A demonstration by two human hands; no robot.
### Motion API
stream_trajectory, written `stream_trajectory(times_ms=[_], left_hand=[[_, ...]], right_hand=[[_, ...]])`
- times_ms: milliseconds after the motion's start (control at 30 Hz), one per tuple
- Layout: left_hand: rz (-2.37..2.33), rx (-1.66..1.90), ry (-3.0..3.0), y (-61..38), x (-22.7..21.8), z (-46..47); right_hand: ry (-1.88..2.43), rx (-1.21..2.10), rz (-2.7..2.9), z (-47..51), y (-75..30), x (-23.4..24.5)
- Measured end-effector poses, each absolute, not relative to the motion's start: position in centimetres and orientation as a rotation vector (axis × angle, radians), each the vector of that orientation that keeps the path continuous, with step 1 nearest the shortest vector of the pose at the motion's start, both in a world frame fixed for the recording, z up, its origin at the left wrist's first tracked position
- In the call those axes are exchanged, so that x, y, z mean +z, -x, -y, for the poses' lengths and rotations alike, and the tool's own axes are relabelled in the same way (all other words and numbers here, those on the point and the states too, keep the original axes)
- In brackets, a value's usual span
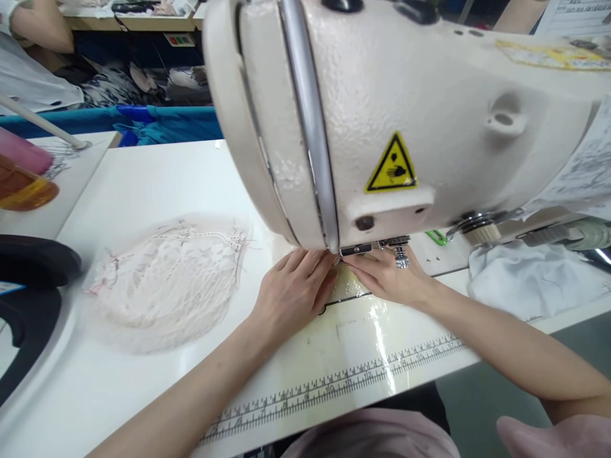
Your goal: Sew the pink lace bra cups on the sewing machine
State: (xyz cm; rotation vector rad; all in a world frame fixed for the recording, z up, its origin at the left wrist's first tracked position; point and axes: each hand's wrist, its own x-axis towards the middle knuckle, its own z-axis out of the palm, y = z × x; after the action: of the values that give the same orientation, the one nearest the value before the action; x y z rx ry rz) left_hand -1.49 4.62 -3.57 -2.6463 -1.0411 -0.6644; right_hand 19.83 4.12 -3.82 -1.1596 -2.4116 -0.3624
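Note:
My left hand rests on the bed of a white sewing machine, fingers bent and close together with their tips by the needle area. From the other side my right hand reaches in, thumb and fingers pressed together beside the presser foot. The fingertips of both hands nearly meet under the machine head, which partly hides them. What they pinch is too hidden to name. Left of my left hand, a cream lace piece with loose thread ends lies flat on the white table.
A printed ruler strip runs along the front edge. White cloth lies at the right, near a green tool. A black curved object and an amber thread cone stand left. Another person's arm is beyond.

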Motion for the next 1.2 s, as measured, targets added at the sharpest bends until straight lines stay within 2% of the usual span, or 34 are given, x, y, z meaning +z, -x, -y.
stream_trajectory(times_ms=[467, 900, 1200], left_hand=[[1.006, -0.652, 2.684, 1.7, -3.9, -4.8], [0.997, -0.681, 2.722, 1.6, -3.7, -4.7], [0.935, -0.680, 2.672, 1.4, -3.6, -4.7]], right_hand=[[1.361, -0.255, 2.445, -4.1, -20.2, -5.1], [1.313, -0.123, 2.481, -4.2, -19.6, -4.3], [1.327, -0.230, 2.538, -4.0, -19.8, -3.7]])
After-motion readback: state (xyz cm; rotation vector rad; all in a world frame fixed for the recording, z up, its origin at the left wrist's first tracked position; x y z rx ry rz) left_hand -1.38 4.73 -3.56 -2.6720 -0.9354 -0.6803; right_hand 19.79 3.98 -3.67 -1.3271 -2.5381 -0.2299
